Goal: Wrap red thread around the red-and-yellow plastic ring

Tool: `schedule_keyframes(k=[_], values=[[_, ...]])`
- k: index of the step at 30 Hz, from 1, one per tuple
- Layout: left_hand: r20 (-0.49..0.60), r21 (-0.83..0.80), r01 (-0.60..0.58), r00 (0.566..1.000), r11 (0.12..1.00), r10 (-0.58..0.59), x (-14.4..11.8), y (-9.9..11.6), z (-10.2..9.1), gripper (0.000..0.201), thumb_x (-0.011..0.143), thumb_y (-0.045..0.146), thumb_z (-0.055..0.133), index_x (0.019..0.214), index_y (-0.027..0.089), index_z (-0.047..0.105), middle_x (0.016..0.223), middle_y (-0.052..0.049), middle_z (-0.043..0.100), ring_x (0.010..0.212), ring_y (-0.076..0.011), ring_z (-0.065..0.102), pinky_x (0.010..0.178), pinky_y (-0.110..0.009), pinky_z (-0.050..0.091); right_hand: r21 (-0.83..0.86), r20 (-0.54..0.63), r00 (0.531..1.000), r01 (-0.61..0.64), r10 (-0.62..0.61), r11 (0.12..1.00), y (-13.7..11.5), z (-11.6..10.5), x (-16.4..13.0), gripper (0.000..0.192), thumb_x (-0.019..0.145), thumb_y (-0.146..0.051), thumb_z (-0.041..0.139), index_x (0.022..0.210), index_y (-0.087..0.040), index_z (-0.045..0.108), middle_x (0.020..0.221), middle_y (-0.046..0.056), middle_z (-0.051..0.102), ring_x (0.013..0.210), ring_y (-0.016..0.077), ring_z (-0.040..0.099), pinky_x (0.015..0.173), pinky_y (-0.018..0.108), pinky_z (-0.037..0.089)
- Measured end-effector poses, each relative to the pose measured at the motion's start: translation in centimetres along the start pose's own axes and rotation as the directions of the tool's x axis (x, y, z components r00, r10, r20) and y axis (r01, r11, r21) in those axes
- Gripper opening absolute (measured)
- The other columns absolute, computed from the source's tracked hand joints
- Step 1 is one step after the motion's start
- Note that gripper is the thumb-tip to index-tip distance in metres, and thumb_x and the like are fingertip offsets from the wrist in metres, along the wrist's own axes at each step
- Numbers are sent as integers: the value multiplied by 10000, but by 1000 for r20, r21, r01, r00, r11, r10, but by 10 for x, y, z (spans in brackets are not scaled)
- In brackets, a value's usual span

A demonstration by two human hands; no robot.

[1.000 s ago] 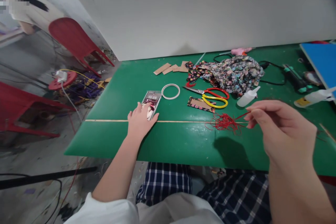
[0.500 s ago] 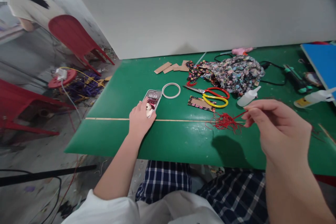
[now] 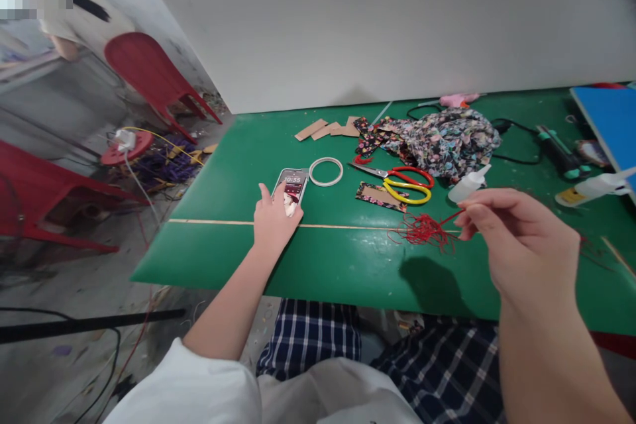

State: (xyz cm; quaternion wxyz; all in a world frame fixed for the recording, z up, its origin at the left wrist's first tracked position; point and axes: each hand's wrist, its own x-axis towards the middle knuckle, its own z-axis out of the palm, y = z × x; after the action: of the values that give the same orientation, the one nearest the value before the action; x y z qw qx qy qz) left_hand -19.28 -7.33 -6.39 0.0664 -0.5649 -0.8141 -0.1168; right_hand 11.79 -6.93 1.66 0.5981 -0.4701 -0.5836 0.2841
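Note:
My left hand (image 3: 276, 220) reaches over the lower part of a phone (image 3: 296, 179) lying face up with its screen lit. Its fingers are spread and it seems to touch the phone without gripping it. My right hand (image 3: 524, 245) pinches the twisted end of a bundle of red thread (image 3: 424, 230) between thumb and fingertips. The loose strands fan out to the left, just over the green table. Beyond them lie scissors (image 3: 407, 177) with one red and one yellow handle, and a floral-edged cardboard strip (image 3: 380, 196). A white ring (image 3: 326, 172) lies right of the phone.
Crumpled floral fabric (image 3: 452, 139) and cardboard pieces (image 3: 328, 129) lie at the back of the green table (image 3: 209, 179). A small white bottle (image 3: 468, 187) and a larger glue bottle (image 3: 591, 189) are at right. Red chairs (image 3: 144, 66) and another person (image 3: 89, 20) are at left.
My left hand's fingers have spread apart and lifted somewhat from the phone. My right hand still holds the red thread in nearly the same place. The view has shifted slightly.

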Motion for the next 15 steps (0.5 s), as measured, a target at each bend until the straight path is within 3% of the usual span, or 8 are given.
schedule_keyframes(k=[6, 15], values=[[32, 63, 27, 999, 998, -29, -4, 3, -3, 522, 813, 417, 477, 1307, 249, 469, 1457, -180, 310, 1085, -367, 532, 850, -486, 423, 6, 5, 1000, -13, 13, 1000, 2, -2, -1, 10, 731, -203, 662, 724, -201, 655, 633, -6, 587, 472, 94, 534, 384, 222, 433], [42, 61, 6, 999, 998, -9, -3, 4, -4, 495, 817, 400, 458, 1285, 242, 498, 1451, -178, 320, 1083, -375, 523, 858, -501, 413, -5, 12, 999, -30, 30, 1000, 4, -2, 1, 21, 724, -221, 666, 714, -204, 659, 637, 0, 589, 475, 97, 537, 376, 215, 435]])
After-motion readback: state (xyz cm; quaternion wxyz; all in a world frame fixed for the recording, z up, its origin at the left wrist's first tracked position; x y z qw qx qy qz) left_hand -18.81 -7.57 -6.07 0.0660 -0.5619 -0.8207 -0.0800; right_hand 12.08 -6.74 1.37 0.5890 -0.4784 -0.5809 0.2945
